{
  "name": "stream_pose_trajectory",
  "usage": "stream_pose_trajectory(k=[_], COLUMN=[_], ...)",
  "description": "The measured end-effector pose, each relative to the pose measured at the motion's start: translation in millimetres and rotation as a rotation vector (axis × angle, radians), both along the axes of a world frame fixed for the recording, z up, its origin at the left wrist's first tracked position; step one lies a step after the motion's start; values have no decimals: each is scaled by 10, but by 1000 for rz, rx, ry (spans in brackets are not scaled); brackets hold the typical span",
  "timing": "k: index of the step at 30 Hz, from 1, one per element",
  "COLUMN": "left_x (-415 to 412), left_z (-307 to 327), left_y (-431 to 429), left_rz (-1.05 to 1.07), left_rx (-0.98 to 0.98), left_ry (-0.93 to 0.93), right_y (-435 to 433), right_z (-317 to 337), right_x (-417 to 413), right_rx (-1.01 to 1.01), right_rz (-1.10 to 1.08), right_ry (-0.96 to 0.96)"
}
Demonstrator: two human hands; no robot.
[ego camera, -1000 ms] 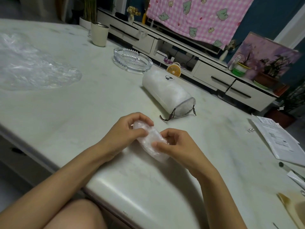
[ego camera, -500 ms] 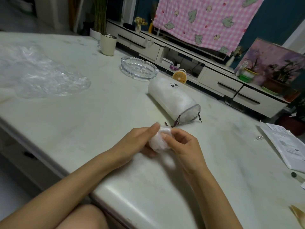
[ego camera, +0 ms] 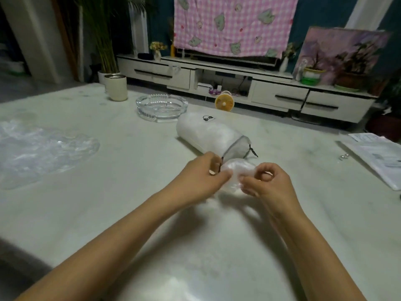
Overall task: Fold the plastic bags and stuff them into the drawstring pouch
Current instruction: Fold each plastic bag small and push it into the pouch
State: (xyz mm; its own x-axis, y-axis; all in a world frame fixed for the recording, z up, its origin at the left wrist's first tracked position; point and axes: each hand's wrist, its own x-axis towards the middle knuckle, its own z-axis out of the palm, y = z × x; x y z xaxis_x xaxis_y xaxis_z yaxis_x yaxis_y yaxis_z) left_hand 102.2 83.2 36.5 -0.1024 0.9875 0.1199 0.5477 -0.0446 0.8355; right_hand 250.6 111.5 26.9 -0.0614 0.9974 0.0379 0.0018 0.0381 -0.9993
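Pinching the folded bag (ego camera: pixel 237 170), left grip (ego camera: pixel 204 177) and right grip (ego camera: pixel 267 181) sit before the pouch (ego camera: pixel 208 135), ashtray (ego camera: pixel 161 106) beyond.

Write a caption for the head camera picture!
The left hand and right hand hold a plastic bag at the mouth of the drawstring pouch.

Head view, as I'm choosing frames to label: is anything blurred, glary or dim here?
Head view: dim indoor light overall; motion blur smears the left hand, the right hand and the folded plastic bag between them; the drawstring pouch behind reads sharper; a soft glare sheens the table near its front edge.
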Motion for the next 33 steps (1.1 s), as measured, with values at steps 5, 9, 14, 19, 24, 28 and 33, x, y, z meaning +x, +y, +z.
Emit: stream_pose_trajectory(k=[5,9,14,19,24,28,33], left_x=[134,115,50,89,123,226,290], left_z=[3,-149,-175,-181,-276,-388,-596], left_y=[486,812,651,195,-45,-209,-277], left_rz=[189,223,181,32,-20,5,15], left_rx=[186,122,273,421,489,597,739], left_ry=[659,798,642,445,400,498,670], right_y=[156,181,181,173,93,61,11], right_z=[13,-29,-55,-117,-162,-127,-134], right_x=[133,117,71,-51,-75,-19,-125], right_rx=[-43,-94,223,699,827,589,471], right_rz=[-52,-18,-52,-312,-426,-283,-312], right_ry=[-8,39,-121,-449,-527,-588,-547])
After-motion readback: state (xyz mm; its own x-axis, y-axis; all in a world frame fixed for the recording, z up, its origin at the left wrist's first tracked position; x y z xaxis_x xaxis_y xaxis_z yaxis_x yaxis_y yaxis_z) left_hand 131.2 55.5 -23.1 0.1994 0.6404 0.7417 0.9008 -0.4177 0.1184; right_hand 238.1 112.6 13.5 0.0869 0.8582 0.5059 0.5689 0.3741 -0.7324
